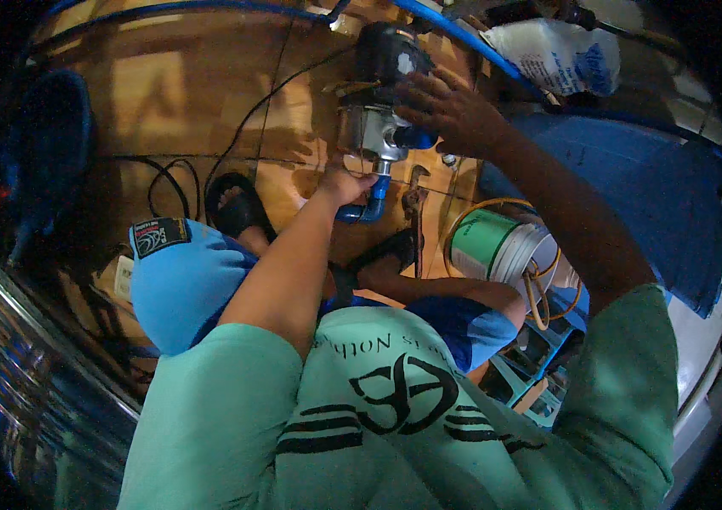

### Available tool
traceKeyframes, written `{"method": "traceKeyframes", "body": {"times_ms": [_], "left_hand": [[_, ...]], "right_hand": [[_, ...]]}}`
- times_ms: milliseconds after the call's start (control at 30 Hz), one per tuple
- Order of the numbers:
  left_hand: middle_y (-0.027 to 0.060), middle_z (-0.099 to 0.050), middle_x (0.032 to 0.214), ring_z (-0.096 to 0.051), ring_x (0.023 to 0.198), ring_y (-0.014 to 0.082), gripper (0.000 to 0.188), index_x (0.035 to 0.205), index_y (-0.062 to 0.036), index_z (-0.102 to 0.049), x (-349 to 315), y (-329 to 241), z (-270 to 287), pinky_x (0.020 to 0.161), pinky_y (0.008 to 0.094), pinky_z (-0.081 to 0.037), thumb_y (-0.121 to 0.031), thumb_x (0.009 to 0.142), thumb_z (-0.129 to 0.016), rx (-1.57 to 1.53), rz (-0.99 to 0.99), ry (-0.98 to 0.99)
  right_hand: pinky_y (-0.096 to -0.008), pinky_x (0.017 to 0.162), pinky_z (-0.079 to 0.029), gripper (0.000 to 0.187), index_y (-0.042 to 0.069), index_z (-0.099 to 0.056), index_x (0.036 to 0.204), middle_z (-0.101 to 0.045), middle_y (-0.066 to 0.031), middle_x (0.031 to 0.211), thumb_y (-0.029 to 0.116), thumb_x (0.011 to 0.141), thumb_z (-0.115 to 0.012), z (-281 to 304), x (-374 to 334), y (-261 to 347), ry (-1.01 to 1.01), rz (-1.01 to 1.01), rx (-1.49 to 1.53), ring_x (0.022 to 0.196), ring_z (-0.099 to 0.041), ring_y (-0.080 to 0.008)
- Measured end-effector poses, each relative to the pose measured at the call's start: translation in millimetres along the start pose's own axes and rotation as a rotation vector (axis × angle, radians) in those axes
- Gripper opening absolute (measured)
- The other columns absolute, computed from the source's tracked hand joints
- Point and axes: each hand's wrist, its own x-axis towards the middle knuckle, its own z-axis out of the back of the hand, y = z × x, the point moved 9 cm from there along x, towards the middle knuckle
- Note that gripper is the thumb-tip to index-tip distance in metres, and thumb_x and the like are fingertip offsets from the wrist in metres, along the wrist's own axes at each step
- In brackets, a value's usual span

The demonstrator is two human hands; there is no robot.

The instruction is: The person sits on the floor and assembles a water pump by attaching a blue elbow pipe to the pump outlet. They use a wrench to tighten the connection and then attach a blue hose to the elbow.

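A water pump (369, 123) with a silver body and a black motor end (388, 53) sits on the tiled floor in front of me. From its near side a short metal pipe runs into a blue pipe elbow (369, 206). My left hand (347, 183) is closed at the joint, thumb and fingers against the blue fitting; some fingers are hidden. Over the right side of the pump, my right hand (450, 109) has its fingers spread and holds nothing. Whether it touches the pump I cannot tell. A pipe wrench (416, 191) lies right of the elbow.
At my right knee a green and white bucket (484, 242) lies tipped, with an orange hose around it. Behind it is a blue sheet (624, 187); nearer stands an open toolbox (548, 374). A white sack (552, 55) is far right. Black cables (237, 140) cross the floor.
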Motion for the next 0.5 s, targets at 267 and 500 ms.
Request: {"method": "traceKeyframes", "body": {"times_ms": [267, 500], "left_hand": [[0.0044, -0.068, 0.080, -0.063, 0.068, 0.0144, 0.036, 0.102, -0.0067, -0.070, 33, 21, -34, 0.059, 0.0315, -0.047, -0.042, 0.094, -0.069, -0.745, 0.109, 0.304], [0.0226, -0.071, 0.105, -0.067, 0.105, 0.0408, 0.047, 0.123, 0.0006, -0.062, 39, -140, 147, 0.093, 0.0472, -0.052, -0.032, 0.090, -0.067, -0.336, -0.593, -0.429]], "right_hand": [[-0.0467, 0.109, -0.044, 0.074, 0.006, -0.067, 0.123, -0.053, -0.0145, 0.145, 0.042, 0.061, -0.086, -15, 15, 0, 0.129, 0.142, -0.014, 0.135, -0.051, -0.0320], [-0.0533, 0.083, -0.054, 0.088, 0.002, -0.068, 0.107, -0.070, -0.0231, 0.093, 0.085, 0.087, -0.047, -86, -59, -10, 0.607, -0.653, 0.445, 0.087, -0.070, -0.0402]]}}
